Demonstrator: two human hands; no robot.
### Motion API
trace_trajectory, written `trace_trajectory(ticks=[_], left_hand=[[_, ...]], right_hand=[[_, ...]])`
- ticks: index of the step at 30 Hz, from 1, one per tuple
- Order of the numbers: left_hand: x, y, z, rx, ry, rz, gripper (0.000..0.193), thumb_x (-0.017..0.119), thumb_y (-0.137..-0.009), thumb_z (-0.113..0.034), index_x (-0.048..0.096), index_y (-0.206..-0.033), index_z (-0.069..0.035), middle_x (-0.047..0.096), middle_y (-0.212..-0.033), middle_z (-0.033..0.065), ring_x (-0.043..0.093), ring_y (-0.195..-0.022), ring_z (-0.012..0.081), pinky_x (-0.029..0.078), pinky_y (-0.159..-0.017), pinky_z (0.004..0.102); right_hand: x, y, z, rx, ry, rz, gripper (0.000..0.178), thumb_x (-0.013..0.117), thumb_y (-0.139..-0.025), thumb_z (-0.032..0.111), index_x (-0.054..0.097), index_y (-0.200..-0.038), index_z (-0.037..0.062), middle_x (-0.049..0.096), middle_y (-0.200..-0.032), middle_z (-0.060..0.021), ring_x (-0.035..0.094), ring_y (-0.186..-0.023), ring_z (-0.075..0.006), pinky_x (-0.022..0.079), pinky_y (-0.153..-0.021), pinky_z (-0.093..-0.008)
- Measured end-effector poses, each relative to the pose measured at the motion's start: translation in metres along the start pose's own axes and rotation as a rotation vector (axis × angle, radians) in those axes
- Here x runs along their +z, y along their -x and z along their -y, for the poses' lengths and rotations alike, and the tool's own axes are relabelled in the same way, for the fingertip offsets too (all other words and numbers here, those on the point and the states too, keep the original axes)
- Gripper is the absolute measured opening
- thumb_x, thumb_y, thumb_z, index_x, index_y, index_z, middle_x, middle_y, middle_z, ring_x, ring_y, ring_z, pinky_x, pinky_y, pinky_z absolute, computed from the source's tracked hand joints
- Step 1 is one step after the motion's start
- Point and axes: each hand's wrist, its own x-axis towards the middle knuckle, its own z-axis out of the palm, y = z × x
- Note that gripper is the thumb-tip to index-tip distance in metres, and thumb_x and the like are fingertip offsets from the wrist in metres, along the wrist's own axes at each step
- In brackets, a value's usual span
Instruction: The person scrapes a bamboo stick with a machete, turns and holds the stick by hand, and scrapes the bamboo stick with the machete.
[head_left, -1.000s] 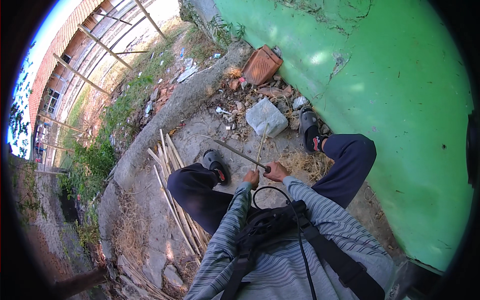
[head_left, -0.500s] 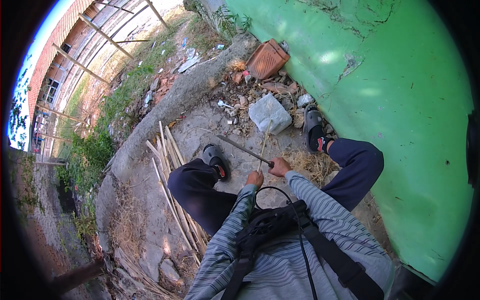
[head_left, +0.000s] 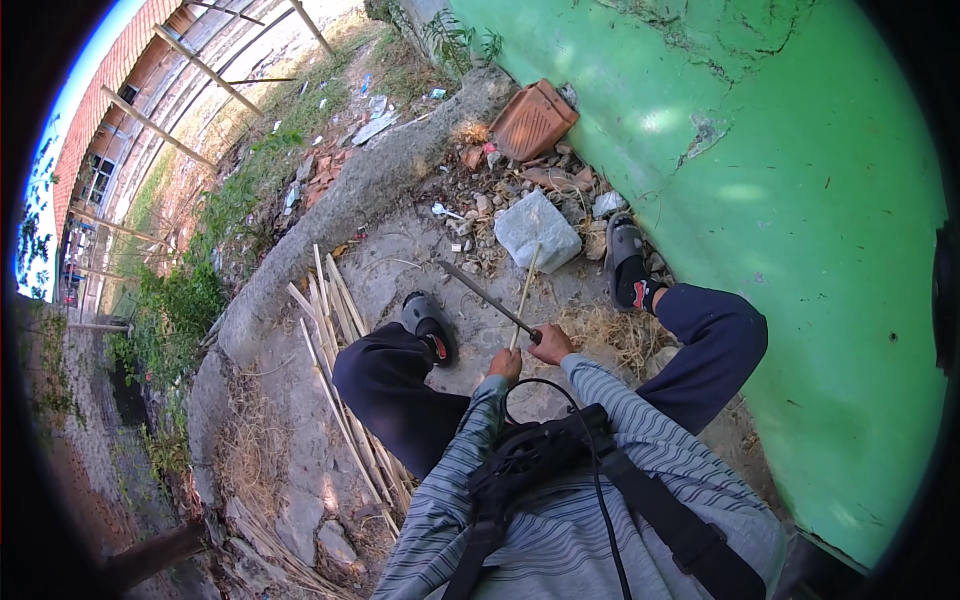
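Observation:
My left hand (head_left: 506,366) is closed round the near end of a thin pale bamboo strip (head_left: 526,290). The strip's far end points at a whitish stone block (head_left: 538,231) on the ground and overlaps it in view; whether it touches, I cannot tell. In my right hand (head_left: 551,344) is the dark handle of a long knife (head_left: 484,295). Its blade slants away to the far left and crosses over the strip just ahead of my hands. Both hands are close together, between my knees.
A bundle of long bamboo strips (head_left: 345,350) lies left of my left leg. Dry shavings (head_left: 612,335) are scattered near my right foot. Rubble and a reddish roof tile (head_left: 534,120) lie beyond the block. A green wall (head_left: 780,250) rises on the right; a low concrete kerb (head_left: 330,215) curves on the left.
My right hand and the knife have shifted slightly nearer and to the left along the strip. My left hand keeps its hold, a little nearer to me.

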Motion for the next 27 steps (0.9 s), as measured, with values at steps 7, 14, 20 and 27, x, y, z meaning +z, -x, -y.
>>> trace_trajectory(ticks=[7, 14, 20, 27], left_hand=[[0.002, -0.001, -0.011, -0.065, 0.035, 0.045, 0.062, 0.044, -0.103, -0.046, 0.067, -0.115, 0.011, 0.068, -0.108, 0.0382, 0.065, -0.109, 0.0522, 0.052, -0.094, 0.0538], [0.007, 0.002, -0.011, -0.060, 0.060, 0.123, 0.062, 0.044, -0.103, -0.046, 0.069, -0.107, 0.011, 0.069, -0.102, 0.0368, 0.067, -0.104, 0.0518, 0.052, -0.091, 0.0539], [0.010, -0.008, -0.010, -0.019, 0.148, 0.055, 0.059, 0.044, -0.102, -0.043, 0.064, -0.074, 0.005, 0.062, -0.061, 0.0182, 0.063, -0.053, 0.0340, 0.049, -0.056, 0.0488], [0.016, -0.012, 0.008, 0.074, 0.058, -0.046, 0.059, 0.043, -0.102, -0.043, 0.064, -0.076, 0.006, 0.063, -0.063, 0.0203, 0.065, -0.056, 0.0355, 0.051, -0.058, 0.0504]], right_hand=[[-0.011, 0.009, -0.012, 0.028, 0.027, 0.079, 0.028, 0.075, -0.073, 0.029, 0.068, -0.082, 0.0030, 0.069, -0.076, -0.0190, 0.067, -0.072, -0.0388, 0.053, -0.070, -0.0476], [-0.005, 0.026, -0.011, 0.079, 0.007, -0.002, 0.025, 0.074, -0.072, 0.028, 0.070, -0.083, 0.0056, 0.069, -0.076, -0.0189, 0.069, -0.075, -0.0393, 0.055, -0.073, -0.0483], [-0.013, 0.018, -0.008, 0.055, 0.121, -0.005, 0.023, 0.074, -0.073, 0.028, 0.071, -0.085, 0.0082, 0.071, -0.079, -0.0183, 0.071, -0.080, -0.0402, 0.057, -0.074, -0.0500], [-0.017, 0.028, 0.010, -0.012, 0.123, 0.056, 0.023, 0.073, -0.074, 0.028, 0.072, -0.088, 0.0106, 0.073, -0.085, -0.0174, 0.071, -0.084, -0.0407, 0.057, -0.078, -0.0505]])
